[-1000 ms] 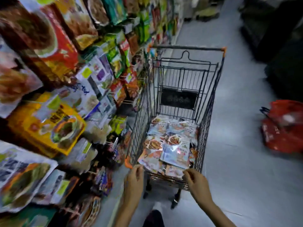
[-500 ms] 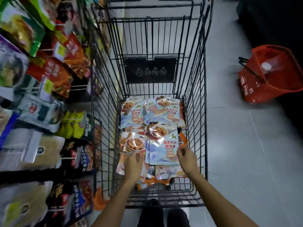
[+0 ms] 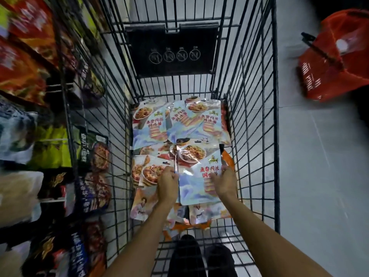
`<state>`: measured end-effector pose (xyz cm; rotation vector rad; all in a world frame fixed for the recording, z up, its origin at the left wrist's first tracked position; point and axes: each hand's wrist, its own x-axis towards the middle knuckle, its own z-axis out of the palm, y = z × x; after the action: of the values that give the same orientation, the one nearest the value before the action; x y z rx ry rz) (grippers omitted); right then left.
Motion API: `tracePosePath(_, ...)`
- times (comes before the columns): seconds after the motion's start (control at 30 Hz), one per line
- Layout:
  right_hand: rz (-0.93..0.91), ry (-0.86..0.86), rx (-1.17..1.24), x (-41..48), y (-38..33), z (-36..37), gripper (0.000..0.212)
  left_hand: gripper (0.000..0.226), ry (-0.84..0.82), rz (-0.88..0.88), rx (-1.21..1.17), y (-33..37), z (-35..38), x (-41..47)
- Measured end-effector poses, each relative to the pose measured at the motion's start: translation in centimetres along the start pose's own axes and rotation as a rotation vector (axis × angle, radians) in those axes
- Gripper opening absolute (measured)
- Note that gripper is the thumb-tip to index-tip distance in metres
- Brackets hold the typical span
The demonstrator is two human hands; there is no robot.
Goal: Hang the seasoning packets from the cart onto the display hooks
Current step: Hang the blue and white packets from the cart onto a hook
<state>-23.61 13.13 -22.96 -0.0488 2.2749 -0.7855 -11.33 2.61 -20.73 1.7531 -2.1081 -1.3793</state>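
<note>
RISK: shelf packets [image 3: 93,150] hang close on the left, so a lifted packet could bump them; the shiny top packet [image 3: 197,182] could slip, or drag its neighbours up | GRIP: 2 hands on 1 packet; left hand [image 3: 167,181] curls on its left edge, right hand [image 3: 224,181] pinches its right edge | WHERE: top packet lies on the pile in the cart [image 3: 275,116]

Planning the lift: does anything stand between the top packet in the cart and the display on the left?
Yes: the cart's left wire wall stands between the top packet and the hanging display, so it must rise over the rim. The left hand and right hand grip its side edges.
</note>
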Motion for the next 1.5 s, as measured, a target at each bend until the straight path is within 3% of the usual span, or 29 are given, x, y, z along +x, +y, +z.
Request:
tracePosePath(0.27, 0.110, 0.110, 0.039, 0.4, 0.2, 0.0, 0.008, 0.004, 0.034, -0.035, 0.015, -1.4, -1.2, 0.3)
tracePosePath(0.53, 0.199, 0.130, 0.160, -0.1, 1.1, -0.5, 0.019, 0.003, 0.142, -0.121, -0.072, -4.0, -4.9, 0.9)
tracePosePath(0.73, 0.213, 0.059, 0.317, -0.7, 0.6, -0.4, 0.049, 0.035, 0.087, -0.202, -0.273, -2.4, -3.8, 1.6)
tracePosePath(0.83, 0.188, 0.012, 0.296, -0.8, 0.8, -0.7, 0.037, 0.054, 0.007, -0.257, -0.287, -2.1, -3.3, 1.8)
tracePosePath(0.87, 0.180, -0.003, 0.287, -0.8, 0.8, -0.8, 0.029, 0.053, -0.017, -0.268, -0.286, -1.9, -3.2, 1.7)
tracePosePath(0.93, 0.186, -0.028, 0.292, -0.9, 0.8, -1.0, 0.021, 0.021, -0.049, -0.270, -0.316, -2.0, -3.1, 2.0)
tracePosePath(1.03, 0.231, -0.057, 0.316, -0.9, 0.7, -1.1, 0.024, 0.043, -0.082, -0.303, -0.385, -2.1, -2.8, 2.2)
tracePosePath(1.2, 0.299, -0.189, 0.391, -1.4, 0.4, -1.8, 0.023, 0.012, -0.099, -0.307, -0.412, -2.3, -3.3, 2.1)
tracePosePath(1.5, 0.184, -0.419, 0.351, -2.6, -0.6, -2.0, 0.020, 0.018, -0.162, -0.244, -0.474, -2.8, -4.8, 1.2)
